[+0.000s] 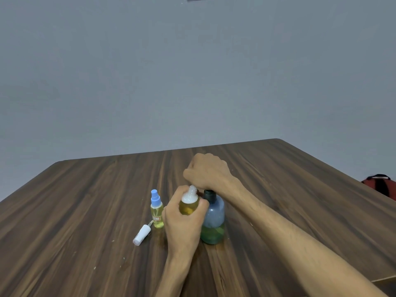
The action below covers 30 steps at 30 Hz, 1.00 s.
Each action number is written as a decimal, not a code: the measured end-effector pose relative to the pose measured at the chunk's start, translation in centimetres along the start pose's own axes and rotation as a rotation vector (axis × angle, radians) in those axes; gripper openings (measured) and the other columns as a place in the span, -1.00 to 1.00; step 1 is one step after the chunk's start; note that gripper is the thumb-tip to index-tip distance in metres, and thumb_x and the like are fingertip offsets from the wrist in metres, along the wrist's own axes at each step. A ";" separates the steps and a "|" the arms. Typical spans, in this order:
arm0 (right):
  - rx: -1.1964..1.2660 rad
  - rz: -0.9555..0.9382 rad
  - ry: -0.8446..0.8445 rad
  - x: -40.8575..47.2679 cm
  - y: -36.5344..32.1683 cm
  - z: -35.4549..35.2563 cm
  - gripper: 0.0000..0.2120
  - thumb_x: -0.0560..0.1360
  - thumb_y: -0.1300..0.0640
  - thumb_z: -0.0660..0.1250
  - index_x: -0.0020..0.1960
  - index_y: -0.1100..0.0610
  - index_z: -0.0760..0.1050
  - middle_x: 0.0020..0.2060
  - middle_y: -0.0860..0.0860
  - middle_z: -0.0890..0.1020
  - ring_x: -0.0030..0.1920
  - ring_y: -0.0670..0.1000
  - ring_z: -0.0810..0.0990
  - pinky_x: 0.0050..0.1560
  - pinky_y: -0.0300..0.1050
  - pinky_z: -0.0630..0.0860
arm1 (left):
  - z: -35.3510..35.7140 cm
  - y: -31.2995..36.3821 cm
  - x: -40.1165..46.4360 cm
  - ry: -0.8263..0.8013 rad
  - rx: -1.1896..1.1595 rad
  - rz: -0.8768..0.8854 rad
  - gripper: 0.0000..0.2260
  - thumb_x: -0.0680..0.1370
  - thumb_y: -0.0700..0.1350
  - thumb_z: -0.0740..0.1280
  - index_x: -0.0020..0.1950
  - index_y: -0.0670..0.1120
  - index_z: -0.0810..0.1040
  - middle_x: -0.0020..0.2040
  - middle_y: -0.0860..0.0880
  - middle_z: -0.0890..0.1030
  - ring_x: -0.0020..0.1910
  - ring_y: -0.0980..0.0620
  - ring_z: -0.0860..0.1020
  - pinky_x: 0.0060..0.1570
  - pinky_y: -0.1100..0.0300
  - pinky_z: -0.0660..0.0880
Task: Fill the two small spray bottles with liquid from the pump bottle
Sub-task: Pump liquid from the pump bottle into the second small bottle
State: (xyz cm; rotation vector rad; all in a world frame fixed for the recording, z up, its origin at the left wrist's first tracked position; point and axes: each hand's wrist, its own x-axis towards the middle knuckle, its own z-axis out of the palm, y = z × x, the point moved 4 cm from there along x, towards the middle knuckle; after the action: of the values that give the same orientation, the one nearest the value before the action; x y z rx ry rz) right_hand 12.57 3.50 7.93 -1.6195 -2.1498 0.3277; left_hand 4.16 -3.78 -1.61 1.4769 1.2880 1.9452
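Left hand (pixel 182 219) around spray bottle (pixel 189 203)

Dark wood-grain tabletop (pixel 85 200), rounded far corner. Standing on it: 1 small spray bottle (pixel 157 213) with a blue top and yellow liquid, plus the bigger pump bottle (pixel 213 224) to its right. A white spray cap (pixel 141 235) lies on its side, near-left of the spray bottle.

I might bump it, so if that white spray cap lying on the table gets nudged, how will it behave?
The white spray cap lies on its side and looks round, so it would probably roll. It seems small, light plastic, likely skidding easily on the smooth table.
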 end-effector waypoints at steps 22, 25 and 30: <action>-0.002 -0.002 0.012 -0.2 -0.2 -0.2 -0.77 0.47 0.12 0.25 -0.35 0.08 0.38 -0.42 -0.03 0.47 -0.39 0.00 0.41 -0.33 -0.10 0.31 | 0.0 -0.3 -0.1 -0.010 0.009 0.029 -0.84 0.50 -0.28 0.48 -0.11 -0.02 0.62 -0.24 -0.02 0.63 -0.20 -0.07 0.62 -0.19 -0.01 0.59; -0.002 0.002 0.003 0.0 -0.1 -0.1 -0.77 0.47 0.12 0.25 -0.35 0.09 0.38 -0.42 -0.04 0.46 -0.39 0.00 0.40 -0.32 -0.10 0.32 | 0.1 -0.1 0.0 -0.012 -0.007 0.025 -0.88 0.49 -0.23 0.47 -0.12 -0.01 0.62 -0.25 -0.01 0.62 -0.22 -0.03 0.60 -0.21 0.01 0.58; 0.024 0.009 -0.015 0.3 0.0 -0.2 -0.75 0.48 0.12 0.24 -0.36 0.09 0.36 -0.42 -0.03 0.46 -0.39 0.00 0.39 -0.32 -0.09 0.31 | 0.2 -0.1 0.0 -0.014 -0.016 0.031 -0.90 0.47 -0.22 0.45 -0.12 -0.03 0.63 -0.25 0.01 0.63 -0.22 -0.02 0.60 -0.22 0.09 0.56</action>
State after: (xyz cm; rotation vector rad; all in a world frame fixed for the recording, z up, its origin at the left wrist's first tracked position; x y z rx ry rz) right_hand 12.61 3.74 8.11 -1.6186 -2.1421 0.3679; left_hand 4.28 -3.63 -1.68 1.5086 1.2483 1.9564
